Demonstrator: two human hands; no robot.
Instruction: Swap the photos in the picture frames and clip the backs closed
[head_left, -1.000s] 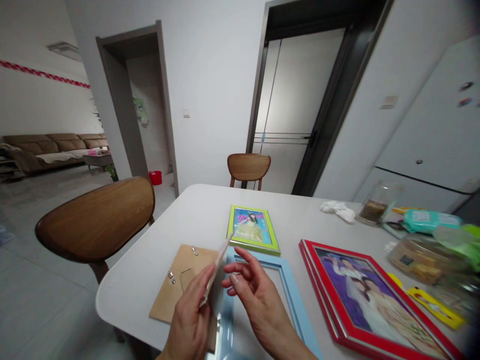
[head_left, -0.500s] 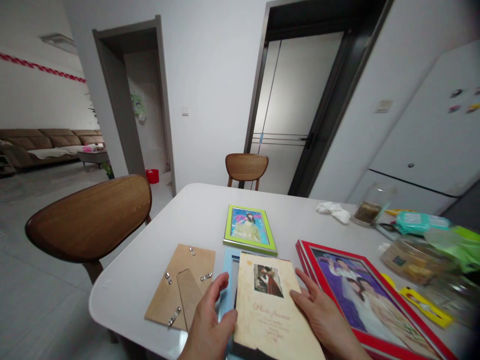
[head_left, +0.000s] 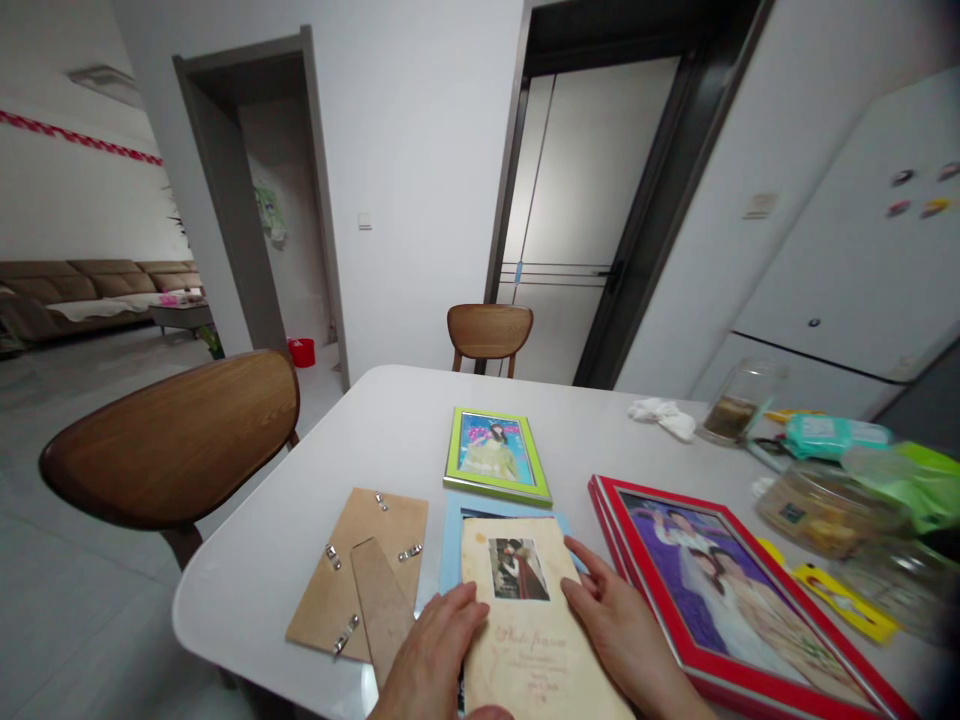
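A cream printed sheet [head_left: 525,640] with a small picture lies over a light blue frame [head_left: 451,545]. My left hand [head_left: 442,650] rests on the sheet's left edge, its fingers pressed together. At the sheet's right edge, my right hand [head_left: 622,625] touches it with fingers apart. Left of the blue frame lies a brown backing board [head_left: 337,570] with metal clips and a stand leg. Behind the blue frame is a green-framed picture [head_left: 495,450]. To the right, red-framed pictures [head_left: 720,590] are stacked.
On the white table's [head_left: 255,560] right side are a glass jar [head_left: 739,405], crumpled tissue [head_left: 664,417], a teal packet [head_left: 836,437], a lidded container [head_left: 817,510] and a yellow item [head_left: 847,603]. Wooden chairs [head_left: 180,440] stand left and behind.
The cream sheet has moved left and lower over the blue frame, and more of the frame's top edge shows. My left hand has come over onto the sheet.
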